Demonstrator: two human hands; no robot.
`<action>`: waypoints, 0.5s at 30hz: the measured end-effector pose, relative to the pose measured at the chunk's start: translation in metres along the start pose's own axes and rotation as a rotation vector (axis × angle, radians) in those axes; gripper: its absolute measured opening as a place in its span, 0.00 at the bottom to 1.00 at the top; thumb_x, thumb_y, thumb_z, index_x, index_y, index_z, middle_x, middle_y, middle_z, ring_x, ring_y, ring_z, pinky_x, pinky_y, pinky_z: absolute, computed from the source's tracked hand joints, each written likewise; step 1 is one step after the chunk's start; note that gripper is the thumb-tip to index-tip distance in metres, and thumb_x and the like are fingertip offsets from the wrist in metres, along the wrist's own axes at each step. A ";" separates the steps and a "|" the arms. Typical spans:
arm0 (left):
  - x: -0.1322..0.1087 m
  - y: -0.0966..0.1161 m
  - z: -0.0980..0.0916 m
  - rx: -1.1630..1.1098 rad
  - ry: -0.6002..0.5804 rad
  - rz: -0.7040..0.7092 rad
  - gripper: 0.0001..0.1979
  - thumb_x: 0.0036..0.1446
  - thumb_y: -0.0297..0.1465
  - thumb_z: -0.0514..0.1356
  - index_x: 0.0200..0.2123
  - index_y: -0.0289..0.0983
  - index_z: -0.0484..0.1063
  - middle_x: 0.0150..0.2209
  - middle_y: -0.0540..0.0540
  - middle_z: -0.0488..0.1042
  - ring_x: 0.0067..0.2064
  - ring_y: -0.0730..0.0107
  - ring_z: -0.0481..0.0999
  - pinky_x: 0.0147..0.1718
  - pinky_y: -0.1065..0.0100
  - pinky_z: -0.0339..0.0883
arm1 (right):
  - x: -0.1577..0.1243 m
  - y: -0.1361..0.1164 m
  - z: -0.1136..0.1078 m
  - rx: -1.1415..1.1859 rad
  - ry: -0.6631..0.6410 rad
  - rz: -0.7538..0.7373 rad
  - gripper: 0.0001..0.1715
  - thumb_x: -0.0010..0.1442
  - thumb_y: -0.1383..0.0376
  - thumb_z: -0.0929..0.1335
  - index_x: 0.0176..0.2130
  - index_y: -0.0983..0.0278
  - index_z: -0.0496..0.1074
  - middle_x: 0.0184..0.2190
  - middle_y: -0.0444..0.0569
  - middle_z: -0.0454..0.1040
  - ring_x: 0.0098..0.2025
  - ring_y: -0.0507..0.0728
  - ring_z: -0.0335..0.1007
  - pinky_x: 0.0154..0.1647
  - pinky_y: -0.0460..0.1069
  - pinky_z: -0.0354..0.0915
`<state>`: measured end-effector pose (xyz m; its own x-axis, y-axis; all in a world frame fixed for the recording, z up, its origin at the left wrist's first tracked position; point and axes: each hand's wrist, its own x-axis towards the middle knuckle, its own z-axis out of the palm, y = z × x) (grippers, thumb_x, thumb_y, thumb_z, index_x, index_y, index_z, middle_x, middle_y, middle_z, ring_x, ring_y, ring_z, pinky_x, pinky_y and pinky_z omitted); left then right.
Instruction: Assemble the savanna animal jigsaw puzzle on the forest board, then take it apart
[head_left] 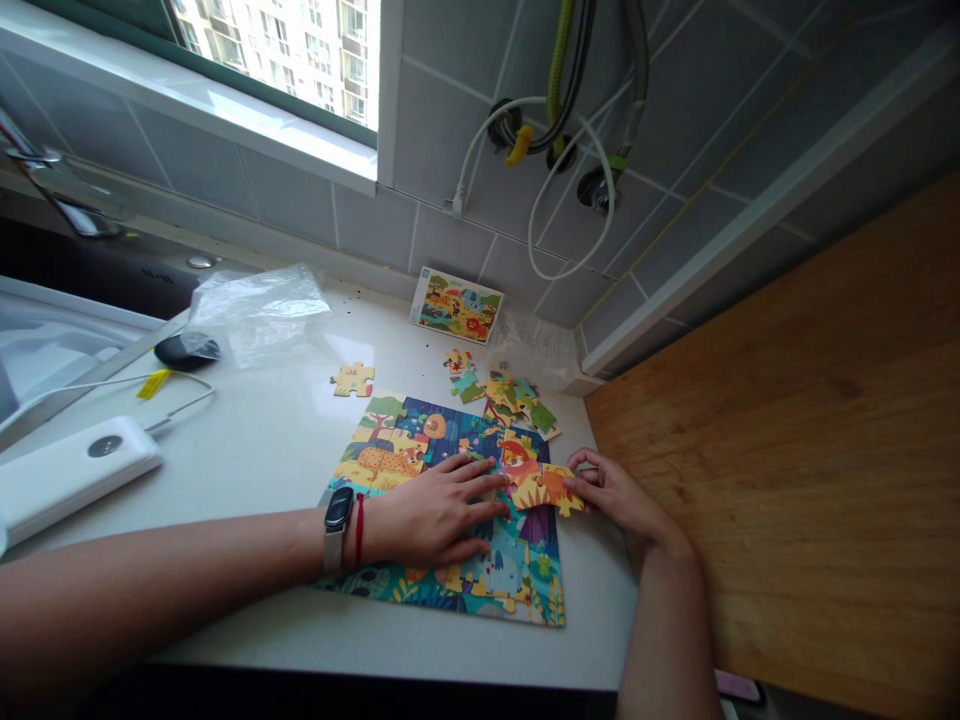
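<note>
A colourful jigsaw puzzle (pixel 390 455), partly put together, lies on the white counter (pixel 262 450). My left hand (pixel 439 510) rests flat on the puzzle, fingers stretched out toward the right. My right hand (pixel 619 495) is at the puzzle's right edge, its fingers pinched on an orange and yellow puzzle piece (pixel 551 488) that touches the assembled part. Loose puzzle pieces (pixel 510 392) lie in a small heap behind the puzzle, and a single piece (pixel 354 379) lies apart to the left. The picture card (pixel 456 305) leans against the tiled wall.
A crumpled clear plastic bag (pixel 255 305) and a dark object (pixel 186 350) lie at the back left. A white power bank (pixel 71 470) with a cable sits at the left. A wooden board (pixel 810 440) adjoins the counter on the right. Hoses (pixel 570 130) hang on the wall.
</note>
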<state>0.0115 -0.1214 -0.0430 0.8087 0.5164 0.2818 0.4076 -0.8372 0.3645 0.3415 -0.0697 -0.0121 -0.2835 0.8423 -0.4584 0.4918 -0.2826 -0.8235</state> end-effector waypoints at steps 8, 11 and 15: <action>0.000 0.000 -0.001 -0.012 0.018 0.013 0.26 0.72 0.46 0.55 0.66 0.41 0.67 0.68 0.39 0.68 0.69 0.44 0.65 0.69 0.45 0.56 | 0.000 0.000 0.002 -0.062 -0.118 0.073 0.38 0.44 0.37 0.80 0.37 0.61 0.67 0.18 0.34 0.64 0.20 0.48 0.55 0.22 0.44 0.44; 0.001 0.001 -0.002 -0.001 0.009 -0.001 0.28 0.72 0.47 0.55 0.69 0.43 0.65 0.72 0.37 0.62 0.69 0.43 0.66 0.68 0.44 0.57 | 0.000 0.002 0.003 -0.072 -0.126 0.062 0.37 0.45 0.38 0.80 0.37 0.61 0.68 0.18 0.34 0.62 0.21 0.48 0.54 0.23 0.44 0.44; 0.001 0.000 -0.001 0.000 -0.016 0.009 0.32 0.72 0.52 0.53 0.72 0.47 0.61 0.76 0.41 0.54 0.71 0.38 0.62 0.68 0.41 0.55 | 0.001 0.004 0.004 -0.118 -0.133 0.011 0.34 0.49 0.40 0.79 0.40 0.63 0.73 0.20 0.36 0.63 0.23 0.49 0.55 0.25 0.45 0.47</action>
<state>0.0119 -0.1204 -0.0416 0.8192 0.5056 0.2708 0.3999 -0.8419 0.3623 0.3401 -0.0717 -0.0178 -0.3802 0.7690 -0.5139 0.5866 -0.2292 -0.7768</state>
